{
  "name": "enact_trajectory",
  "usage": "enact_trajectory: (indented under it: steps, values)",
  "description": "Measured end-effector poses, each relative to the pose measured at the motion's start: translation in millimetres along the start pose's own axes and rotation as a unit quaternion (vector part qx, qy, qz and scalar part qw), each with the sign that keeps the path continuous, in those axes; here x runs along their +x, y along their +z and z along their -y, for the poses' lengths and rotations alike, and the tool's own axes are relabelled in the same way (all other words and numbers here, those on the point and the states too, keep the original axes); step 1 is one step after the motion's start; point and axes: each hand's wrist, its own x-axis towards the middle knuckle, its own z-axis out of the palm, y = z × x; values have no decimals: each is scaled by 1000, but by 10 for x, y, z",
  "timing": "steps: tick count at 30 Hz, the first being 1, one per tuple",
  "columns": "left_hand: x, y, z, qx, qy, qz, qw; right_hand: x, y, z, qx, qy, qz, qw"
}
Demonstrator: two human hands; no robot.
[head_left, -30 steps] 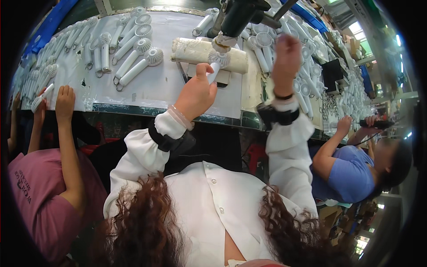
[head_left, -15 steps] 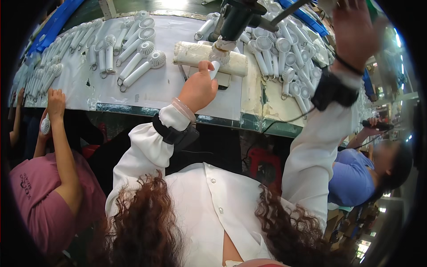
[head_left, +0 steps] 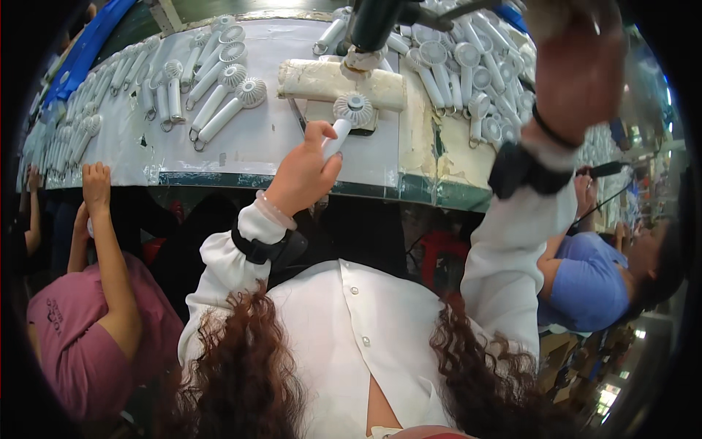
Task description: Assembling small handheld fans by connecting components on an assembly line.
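Observation:
My left hand (head_left: 306,170) is closed around the handle of a white handheld fan (head_left: 353,110). The fan's round, ribbed head points away from me and lies just below the tip of a dark green bench press (head_left: 374,28), apart from it. Behind the fan head is a worn, cream-coloured padded block (head_left: 311,79) on the table. My right hand (head_left: 578,84) is raised at the upper right, close to the press's lever (head_left: 468,9). Motion blur and the picture's edge hide its fingers, so its grip cannot be made out.
Several white fans (head_left: 230,110) lie in rows on the left of the table (head_left: 270,154). More are heaped in a pile (head_left: 468,73) to the right of the press. A co-worker in pink (head_left: 102,322) sits at left, another in blue (head_left: 589,282) at right.
My left hand has drawn the fan toward me and slightly left, out from under the press tip. The right hand stays raised and has shifted slightly.

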Motion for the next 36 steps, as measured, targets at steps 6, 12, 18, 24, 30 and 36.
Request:
enact_trajectory:
  steps: [6,12,18,24,30,36]
  values:
    - [-153,13,5,-90,-22,39,995,-70,-362,-518,117,21,-10,993]
    - [-283,-73,13,-120,-11,6,993,-1267,324,-671,-317,76,-119,938]
    - [-320,-95,-93,-186,-34,35,981,-1954,933,-891,-210,268,-9,940]
    - [-146,-146,-267,-569,-187,112,793,-2083,1031,-942,50,417,-64,905]
    - [-106,-69,-153,-476,-208,91,850,-2039,895,-999,-129,299,-2,945]
    - [-133,-113,-165,-448,-216,87,863,-1920,663,-958,-289,181,175,924]
